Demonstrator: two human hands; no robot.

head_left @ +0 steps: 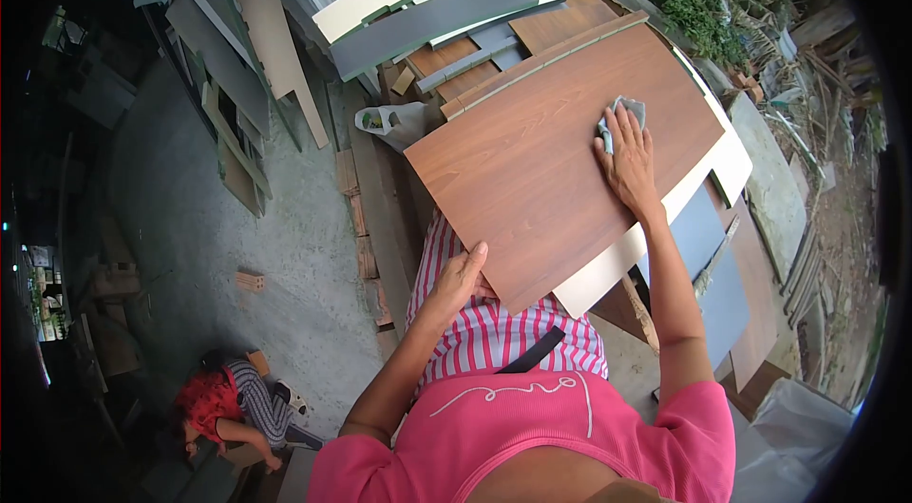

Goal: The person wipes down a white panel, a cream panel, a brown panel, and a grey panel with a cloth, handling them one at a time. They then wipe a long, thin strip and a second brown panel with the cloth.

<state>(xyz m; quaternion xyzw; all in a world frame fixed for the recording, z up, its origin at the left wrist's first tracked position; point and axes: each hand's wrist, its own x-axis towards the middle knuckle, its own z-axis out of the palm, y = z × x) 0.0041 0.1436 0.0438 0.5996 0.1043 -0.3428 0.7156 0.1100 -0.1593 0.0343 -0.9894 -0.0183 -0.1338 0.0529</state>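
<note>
A brown wood-grain board (pixel 560 170) lies tilted across the lap and over a stack of other boards. My left hand (pixel 460 283) grips its near left edge, thumb on top and fingers underneath. On the right part of the board, my right hand (pixel 627 156) presses a grey-green cloth (pixel 638 110) flat against the surface. Parts of the cloth show beyond the fingertips and beside the thumb; the rest is hidden under the hand.
Cream and grey panels (pixel 437 18) are piled beyond the board. A white bag (pixel 404 126) stands to its left. Blue-grey panels (pixel 727 299) lean at the right. Another person (pixel 237 408) crouches at lower left, near a small brick (pixel 250 282) on the concrete floor.
</note>
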